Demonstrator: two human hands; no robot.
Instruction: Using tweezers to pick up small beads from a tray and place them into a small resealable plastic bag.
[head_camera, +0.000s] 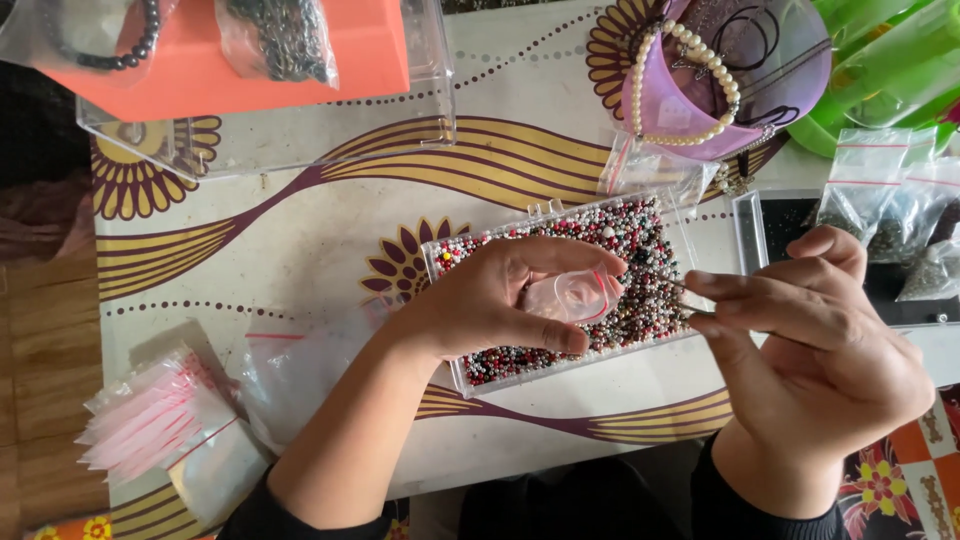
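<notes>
Your left hand (500, 305) is closed on a small clear plastic zip bag with a red seal line (572, 296), thumb underneath and fingers curled over the top, holding it just above the clear rectangular plastic tray of mixed red, white and dark beads (640, 225). The bag's mouth points to your right, toward your other hand, and its long axis runs roughly left to right, along the tray's length. The tray itself lies with its long side running across the tabletop (300, 230), tilted a little so its right end sits farther from you. Your right hand (810, 330) is pinched shut, thumb against fingertips, on something thin at the tray's right edge; it is too fine to tell what it is. It points left, at the bag's mouth, and the two hands are close but apart. A heap of empty clear zip bags with red strips (150, 415) lies near your left elbow, and a lilac plastic bowl with a white pearl bead string draped on it (720, 70) stands beyond the tray.
</notes>
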